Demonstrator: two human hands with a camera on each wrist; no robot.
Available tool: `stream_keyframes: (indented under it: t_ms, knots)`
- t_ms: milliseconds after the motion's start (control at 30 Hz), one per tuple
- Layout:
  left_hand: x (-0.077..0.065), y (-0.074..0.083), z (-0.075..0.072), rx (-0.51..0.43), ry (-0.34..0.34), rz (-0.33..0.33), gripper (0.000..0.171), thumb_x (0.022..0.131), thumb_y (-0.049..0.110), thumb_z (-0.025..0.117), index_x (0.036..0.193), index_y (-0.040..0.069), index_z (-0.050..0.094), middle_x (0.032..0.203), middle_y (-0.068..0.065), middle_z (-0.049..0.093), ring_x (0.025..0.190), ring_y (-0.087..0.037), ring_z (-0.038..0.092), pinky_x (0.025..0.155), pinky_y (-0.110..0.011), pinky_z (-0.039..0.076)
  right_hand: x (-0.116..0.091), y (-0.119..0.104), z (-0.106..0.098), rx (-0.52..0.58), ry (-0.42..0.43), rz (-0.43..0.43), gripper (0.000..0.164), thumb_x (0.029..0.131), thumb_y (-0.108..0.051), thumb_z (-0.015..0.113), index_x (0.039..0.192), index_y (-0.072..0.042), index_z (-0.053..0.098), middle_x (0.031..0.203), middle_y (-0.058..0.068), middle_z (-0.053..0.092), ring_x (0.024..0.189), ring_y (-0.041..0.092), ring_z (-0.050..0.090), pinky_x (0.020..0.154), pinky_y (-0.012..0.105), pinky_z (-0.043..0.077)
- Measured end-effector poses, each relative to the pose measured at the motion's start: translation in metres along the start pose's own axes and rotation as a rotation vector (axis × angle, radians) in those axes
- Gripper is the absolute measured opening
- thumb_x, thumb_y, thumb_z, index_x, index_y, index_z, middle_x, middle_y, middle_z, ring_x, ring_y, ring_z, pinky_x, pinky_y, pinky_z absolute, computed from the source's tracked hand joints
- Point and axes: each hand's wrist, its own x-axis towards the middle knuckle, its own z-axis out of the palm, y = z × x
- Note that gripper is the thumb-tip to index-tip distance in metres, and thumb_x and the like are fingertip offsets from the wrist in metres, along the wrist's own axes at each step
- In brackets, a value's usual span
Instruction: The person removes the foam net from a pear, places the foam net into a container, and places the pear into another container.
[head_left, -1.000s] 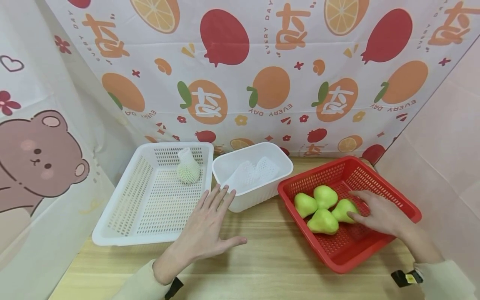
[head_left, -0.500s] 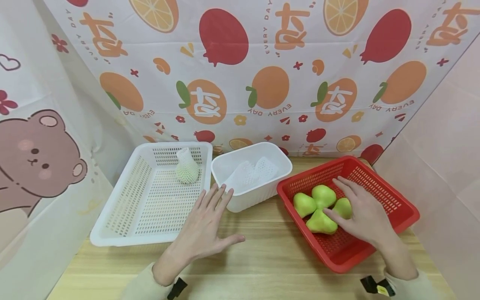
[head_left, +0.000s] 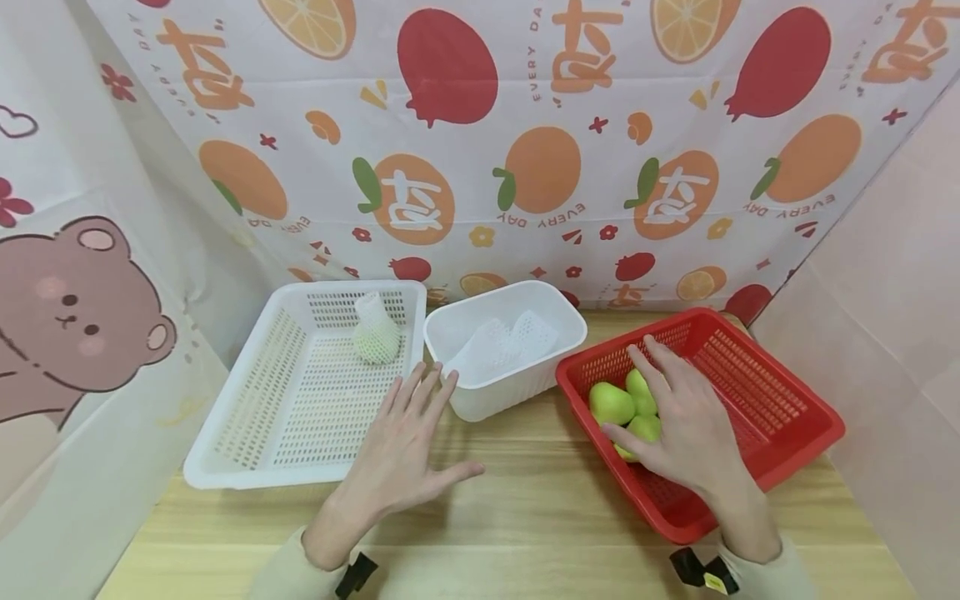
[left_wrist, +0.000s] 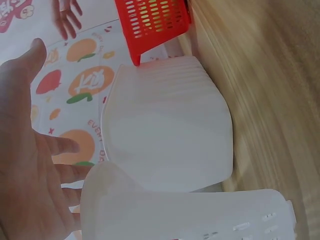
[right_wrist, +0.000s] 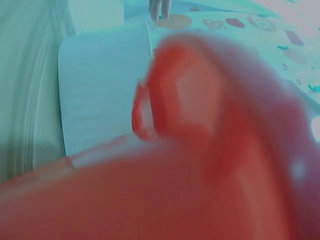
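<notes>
My right hand [head_left: 682, 421] is over the red basket [head_left: 821, 435], fingers extended above green pears. One pear [head_left: 611, 403] lies at the basket's left side, with a second pear [head_left: 637, 390] behind and a third pear [head_left: 645, 432] in front, both partly covered by the hand. Whether the fingers touch any pear cannot be made out. My left hand [head_left: 401, 450] hovers with spread fingers near the right front corner of the white basket [head_left: 300, 477]. In the left wrist view that hand [left_wrist: 25, 170] holds nothing. The right wrist view is mostly blurred red.
A pear in a foam net [head_left: 377, 340] stands at the back of the white basket. Between the two baskets, a white bin [head_left: 483, 407] contains loose foam nets [head_left: 491, 346]. Behind them hangs a fruit-print cloth [head_left: 480, 183]. Everything rests on a wooden table [head_left: 510, 517].
My right hand has swung leftward from the basket's right side to above the pears, covering more of them. The left hand has barely moved.
</notes>
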Motion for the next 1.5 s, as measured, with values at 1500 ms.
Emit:
stream_keyframes:
  t_ms: [1500]
  knots:
    - [0.045,-0.127,-0.078,0.044,-0.14,-0.101,0.093,0.089,0.056,0.076,0.151,-0.007,0.047,0.15,-0.032,0.055,0.139,-0.052,0.053,0.115,-0.067,0.043,0.001,-0.023,-0.001,-0.051,-0.067,-0.017,0.11,0.072,-0.067,0.083,0.159,-0.012,0.045,0.165,0.018,0.043,0.146,0.04,0.048,0.114,0.065,0.047]
